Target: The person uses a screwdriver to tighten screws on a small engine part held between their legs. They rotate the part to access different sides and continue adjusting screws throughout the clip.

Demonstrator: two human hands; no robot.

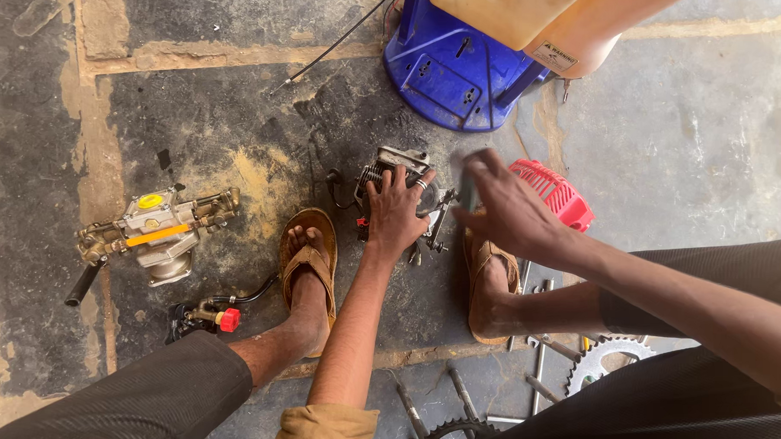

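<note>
A small grey metal engine (393, 163) with cooling fins lies on the stone floor between my feet. My left hand (396, 212) presses flat on top of it, fingers spread, a ring on one finger. My right hand (504, 209) hovers just right of the engine, blurred, with its fingers closed around a slim dark tool (466, 189) whose tip points down at the engine's right side. A red plastic cover (556, 192) lies just behind the right hand.
A brass and silver pump assembly (155, 229) with a yellow cap lies at left. A red-knobbed valve (210, 317) sits near my left foot. A blue sprayer base (451, 70) with a cream tank stands at top. Sprockets (605, 361) and bolts lie near my knees.
</note>
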